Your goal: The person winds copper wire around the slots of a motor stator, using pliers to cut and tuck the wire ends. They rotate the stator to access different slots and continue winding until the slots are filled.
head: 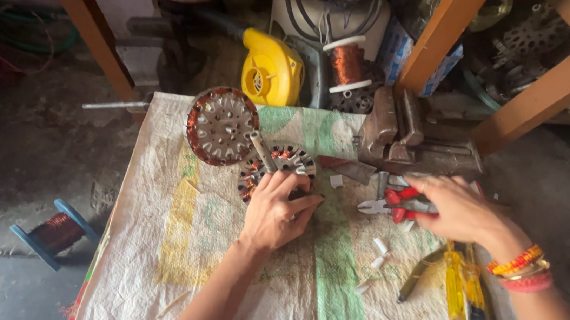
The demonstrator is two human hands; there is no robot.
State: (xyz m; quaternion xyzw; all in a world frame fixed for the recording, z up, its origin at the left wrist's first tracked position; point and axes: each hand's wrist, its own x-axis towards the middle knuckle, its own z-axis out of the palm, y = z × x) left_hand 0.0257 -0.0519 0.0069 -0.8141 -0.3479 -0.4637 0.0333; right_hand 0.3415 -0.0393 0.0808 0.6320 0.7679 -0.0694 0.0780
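Observation:
My left hand (278,209) rests on a round motor stator (277,166) with copper windings, fingers curled over its near edge, holding it down on the woven sack (216,273). A metal shaft sticks up from the stator's far side. My right hand (460,210) reaches left over the sack and closes on red-handled cutting pliers (393,205), whose jaws point left. A second round stator (221,125) leans just behind the first one.
Two yellow-handled screwdrivers (465,292) and a dark tool (417,276) lie under my right forearm. Small white sleeve pieces (380,251) are scattered mid-sack. A bench vise (414,138), yellow blower (270,70), copper wire spool (344,64) stand behind. A blue spool (55,233) lies on the floor left.

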